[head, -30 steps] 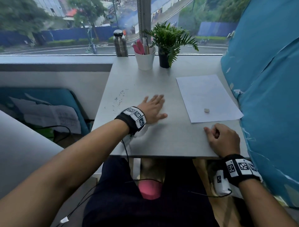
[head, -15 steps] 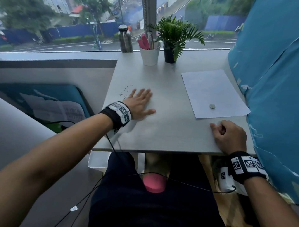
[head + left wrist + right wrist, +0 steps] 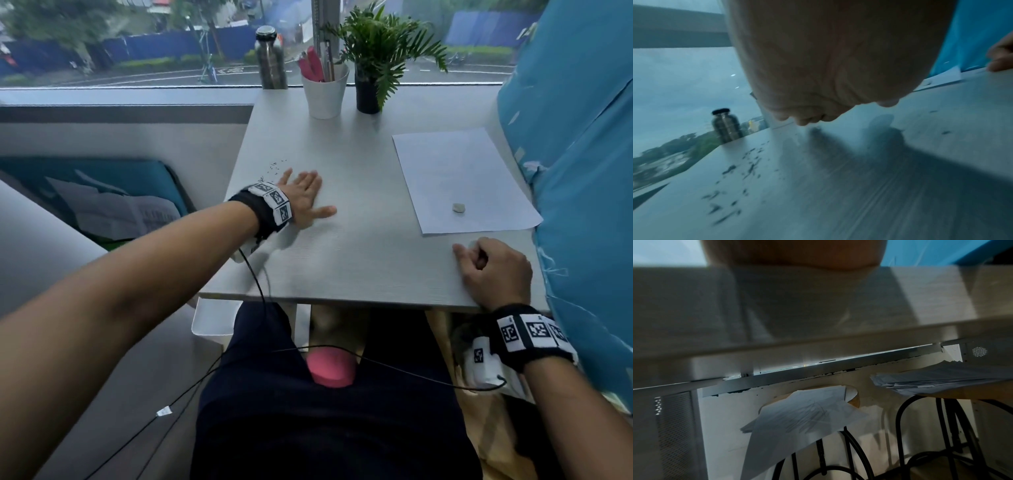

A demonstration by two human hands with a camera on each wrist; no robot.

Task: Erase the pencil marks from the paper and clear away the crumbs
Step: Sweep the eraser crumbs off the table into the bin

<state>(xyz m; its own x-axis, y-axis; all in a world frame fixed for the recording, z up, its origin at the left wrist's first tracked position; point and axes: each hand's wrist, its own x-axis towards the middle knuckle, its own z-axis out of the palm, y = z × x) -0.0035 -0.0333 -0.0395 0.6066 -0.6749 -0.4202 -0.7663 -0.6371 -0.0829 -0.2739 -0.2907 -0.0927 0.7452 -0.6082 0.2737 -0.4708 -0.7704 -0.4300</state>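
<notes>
The paper [image 3: 459,178], a smooth white rectangular sheet, is laid flat on the right side of the pale, fine-grained table [image 3: 359,260]. The left hand [image 3: 303,197] is pressed flat on the table with its fingers straight and spread, and has been shifted leftward since a second ago, closer to the dark crumbs [image 3: 275,166] scattered near the left edge. The right hand [image 3: 493,270] is rested at the near edge, loosely curled around nothing visible. A small greyish eraser [image 3: 458,207] is lying on the paper. Pink-handled items are held in a white cup [image 3: 324,92].
</notes>
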